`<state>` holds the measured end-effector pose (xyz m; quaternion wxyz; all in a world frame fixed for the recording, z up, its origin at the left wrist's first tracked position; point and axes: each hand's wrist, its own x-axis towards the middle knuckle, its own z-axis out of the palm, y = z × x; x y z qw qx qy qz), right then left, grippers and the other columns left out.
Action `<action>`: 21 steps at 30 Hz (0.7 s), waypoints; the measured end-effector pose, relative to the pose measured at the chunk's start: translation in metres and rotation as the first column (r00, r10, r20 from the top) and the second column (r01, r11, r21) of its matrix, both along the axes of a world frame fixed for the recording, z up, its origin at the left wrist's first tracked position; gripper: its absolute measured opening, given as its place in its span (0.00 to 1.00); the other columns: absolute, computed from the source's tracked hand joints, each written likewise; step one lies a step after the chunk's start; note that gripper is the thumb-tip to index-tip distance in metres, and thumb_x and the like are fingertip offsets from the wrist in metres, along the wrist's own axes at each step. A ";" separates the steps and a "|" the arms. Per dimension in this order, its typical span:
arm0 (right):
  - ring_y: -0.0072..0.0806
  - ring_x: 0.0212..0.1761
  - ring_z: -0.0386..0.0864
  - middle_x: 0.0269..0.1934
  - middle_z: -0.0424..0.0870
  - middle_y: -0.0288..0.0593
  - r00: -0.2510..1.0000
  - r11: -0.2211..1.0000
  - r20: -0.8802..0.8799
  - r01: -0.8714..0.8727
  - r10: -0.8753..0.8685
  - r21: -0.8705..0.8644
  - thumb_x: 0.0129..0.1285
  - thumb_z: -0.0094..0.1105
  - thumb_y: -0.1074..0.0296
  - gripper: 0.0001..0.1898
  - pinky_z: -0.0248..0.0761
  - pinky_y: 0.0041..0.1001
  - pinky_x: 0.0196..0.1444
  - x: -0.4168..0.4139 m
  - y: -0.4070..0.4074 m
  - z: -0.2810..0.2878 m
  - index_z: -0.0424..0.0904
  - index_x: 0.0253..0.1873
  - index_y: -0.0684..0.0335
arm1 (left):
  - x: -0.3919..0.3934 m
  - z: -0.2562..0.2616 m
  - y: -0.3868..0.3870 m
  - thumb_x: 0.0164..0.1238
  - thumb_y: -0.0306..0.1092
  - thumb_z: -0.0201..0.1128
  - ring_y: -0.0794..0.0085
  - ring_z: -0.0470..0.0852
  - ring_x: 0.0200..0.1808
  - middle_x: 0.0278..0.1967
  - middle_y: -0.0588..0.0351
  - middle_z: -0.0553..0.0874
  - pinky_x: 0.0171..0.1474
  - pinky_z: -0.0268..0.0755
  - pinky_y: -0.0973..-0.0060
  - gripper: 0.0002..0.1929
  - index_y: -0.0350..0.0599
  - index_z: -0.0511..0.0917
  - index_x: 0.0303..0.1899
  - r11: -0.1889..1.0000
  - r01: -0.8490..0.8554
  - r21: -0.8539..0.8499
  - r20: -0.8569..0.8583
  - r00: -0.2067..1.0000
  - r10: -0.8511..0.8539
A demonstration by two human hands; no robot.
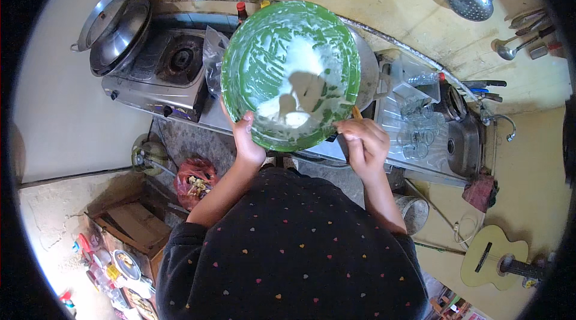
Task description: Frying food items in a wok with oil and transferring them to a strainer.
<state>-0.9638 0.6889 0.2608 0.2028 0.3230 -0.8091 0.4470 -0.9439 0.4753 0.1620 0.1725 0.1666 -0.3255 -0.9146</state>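
A green plastic basin is raised and tilted before me, its inside smeared with a thick white creamy mixture. My left hand grips its lower left rim, with the thumb over the edge and white residue on the thumb tip. At the lower right rim is my right hand, its fingers curled and the fingertips against the edge. A small orange-brown piece shows just above those fingers. Whether that hand holds this piece or the rim is hidden. Shadows fall across the mixture.
Left of the basin stands a gas stove beside a clear plastic bag. A pale round pan is partly behind the basin. To the right are glass mugs on the drainboard and a steel sink. A red bag lies below left.
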 end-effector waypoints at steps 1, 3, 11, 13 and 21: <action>0.34 0.32 0.83 0.32 0.85 0.43 1.000 1.000 0.001 0.000 0.000 0.002 0.57 0.59 0.75 0.03 0.74 0.28 0.35 0.001 0.000 0.000 0.81 0.35 0.64 | 0.000 0.001 0.002 0.60 0.40 0.52 0.64 0.77 0.51 0.49 0.53 0.78 0.56 0.68 0.66 0.22 0.37 0.71 0.53 0.997 -0.041 -0.061 0.020 0.999 0.042; 0.34 0.33 0.83 0.32 0.85 0.42 0.995 0.995 -0.028 0.090 -0.091 -0.036 0.57 0.58 0.74 0.03 0.74 0.28 0.35 0.002 -0.002 0.000 0.81 0.35 0.62 | 0.000 0.000 0.003 0.60 0.40 0.52 0.64 0.77 0.50 0.48 0.53 0.78 0.56 0.69 0.66 0.21 0.37 0.71 0.52 0.989 -0.079 -0.124 0.037 0.996 0.084; 0.32 0.33 0.83 0.33 0.85 0.40 0.977 0.967 -0.049 -0.196 0.206 0.162 0.55 0.61 0.71 0.03 0.74 0.27 0.33 -0.006 0.001 0.013 0.81 0.35 0.61 | -0.003 -0.010 -0.004 0.64 0.45 0.53 0.65 0.78 0.50 0.49 0.52 0.78 0.56 0.69 0.66 0.24 0.35 0.70 0.54 0.957 -0.048 -0.285 -0.037 0.999 0.039; 0.32 0.32 0.83 0.33 0.85 0.40 0.981 0.979 -0.097 -0.152 0.167 0.139 0.54 0.62 0.72 0.04 0.73 0.26 0.32 -0.008 0.005 0.014 0.81 0.35 0.61 | -0.004 -0.013 -0.005 0.63 0.45 0.54 0.64 0.77 0.51 0.50 0.52 0.78 0.57 0.68 0.66 0.25 0.35 0.69 0.55 0.975 -0.054 -0.216 -0.031 0.998 0.048; 0.33 0.28 0.82 0.31 0.85 0.43 0.985 0.984 -0.088 0.158 -0.151 0.079 0.55 0.60 0.76 0.04 0.73 0.27 0.32 0.003 0.000 -0.009 0.81 0.35 0.65 | -0.007 -0.015 -0.009 0.45 0.39 0.64 0.65 0.65 0.60 0.59 0.56 0.65 0.63 0.57 0.66 0.45 0.52 0.50 0.68 0.998 0.061 -0.020 -0.014 0.998 -0.061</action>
